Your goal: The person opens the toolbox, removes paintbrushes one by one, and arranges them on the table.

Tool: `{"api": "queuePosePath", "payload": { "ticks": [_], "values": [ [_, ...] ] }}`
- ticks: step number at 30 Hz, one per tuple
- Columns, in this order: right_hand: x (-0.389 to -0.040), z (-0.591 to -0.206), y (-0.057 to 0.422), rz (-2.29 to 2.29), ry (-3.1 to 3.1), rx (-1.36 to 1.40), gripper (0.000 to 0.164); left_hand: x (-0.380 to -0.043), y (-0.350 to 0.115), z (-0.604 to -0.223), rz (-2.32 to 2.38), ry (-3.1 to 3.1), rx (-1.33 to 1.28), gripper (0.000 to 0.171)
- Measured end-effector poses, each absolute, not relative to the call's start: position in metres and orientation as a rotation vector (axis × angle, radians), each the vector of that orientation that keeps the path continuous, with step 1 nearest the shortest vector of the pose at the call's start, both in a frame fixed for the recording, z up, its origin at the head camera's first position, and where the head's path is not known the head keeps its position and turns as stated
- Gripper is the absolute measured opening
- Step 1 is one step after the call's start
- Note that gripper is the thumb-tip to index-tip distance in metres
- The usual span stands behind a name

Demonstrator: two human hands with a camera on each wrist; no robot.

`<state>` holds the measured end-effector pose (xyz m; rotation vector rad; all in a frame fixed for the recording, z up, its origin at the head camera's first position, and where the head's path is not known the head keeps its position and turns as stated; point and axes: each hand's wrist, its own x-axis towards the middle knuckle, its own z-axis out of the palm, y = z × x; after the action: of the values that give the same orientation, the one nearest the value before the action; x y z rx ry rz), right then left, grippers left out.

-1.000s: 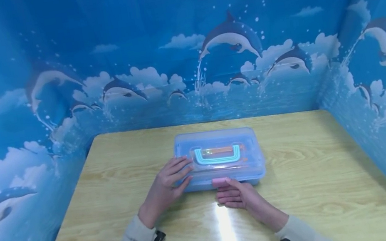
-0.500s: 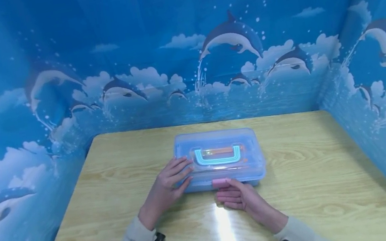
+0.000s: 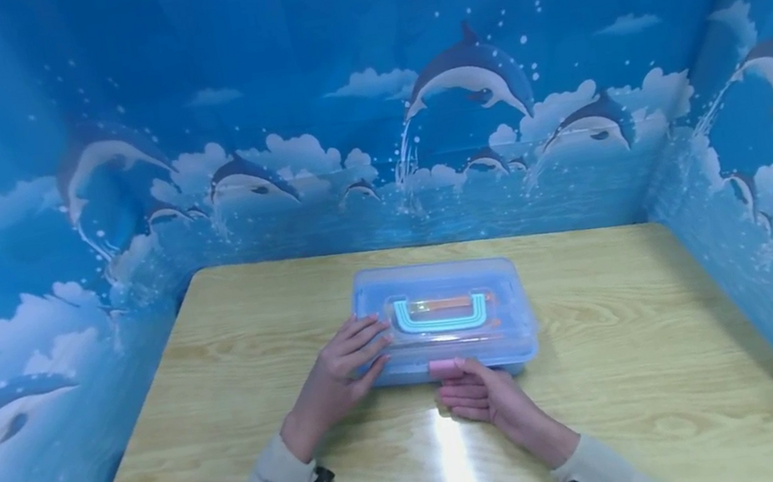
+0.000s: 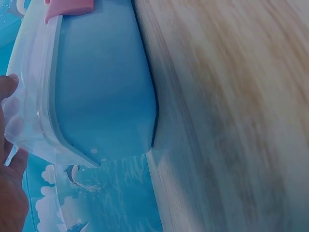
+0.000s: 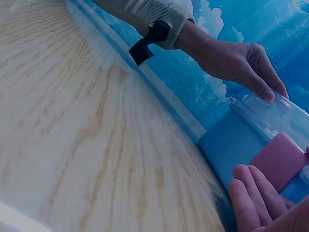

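A blue plastic storage box with a clear lid sits near the back of the table, its lid down. A light-blue carry handle lies flat on top, and a pink latch is at the front. My left hand rests on the lid's left front part with fingers extended, the thumb at the lid's front edge in the left wrist view. My right hand touches the latch with its thumb. Its other fingers stretch out below the latch, close to the box front.
The box stands on a wood-grain table, with a bright glare strip in front. Blue dolphin-print cloth walls the back and both sides. An orange shape shows faintly through the lid.
The head view shifts very slightly. Both hands and the box keep their places, with the right thumb still at the latch.
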<state>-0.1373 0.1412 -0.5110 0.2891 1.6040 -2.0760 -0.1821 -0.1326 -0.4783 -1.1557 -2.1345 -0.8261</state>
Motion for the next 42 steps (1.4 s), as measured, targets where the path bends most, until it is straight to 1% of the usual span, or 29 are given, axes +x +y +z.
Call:
{"api": "queuePosePath", "payload": {
  "ticks": [8, 14, 24, 34, 42],
  "values": [
    [-0.1381, -0.5097, 0.143, -2.066, 1.589, 0.29, 0.075, -0.1834, -0.1322, -0.4784, -0.799, -2.116, -1.169, 0.044],
    [-0.1376, -0.5084, 0.1428, -2.044, 1.571, 0.287, 0.076, -0.1831, -0.1328, -0.4802, -0.808, -2.111, -1.166, 0.04],
    [-0.1387, -0.5059, 0.143, -2.041, 1.576, 0.282, 0.077, -0.1824, -0.1341, -0.4787, -0.806, -2.176, -1.14, 0.044],
    [-0.141, -0.5044, 0.1428, -2.028, 1.584, 0.268, 0.076, -0.1839, -0.1337, -0.4773, -0.787, -2.112, -1.145, 0.044],
    [-0.1388, -0.5039, 0.1452, -2.009, 1.582, 0.277, 0.075, -0.1851, -0.1327, -0.4805, -0.775, -2.082, -1.161, 0.039]
  ]
}}
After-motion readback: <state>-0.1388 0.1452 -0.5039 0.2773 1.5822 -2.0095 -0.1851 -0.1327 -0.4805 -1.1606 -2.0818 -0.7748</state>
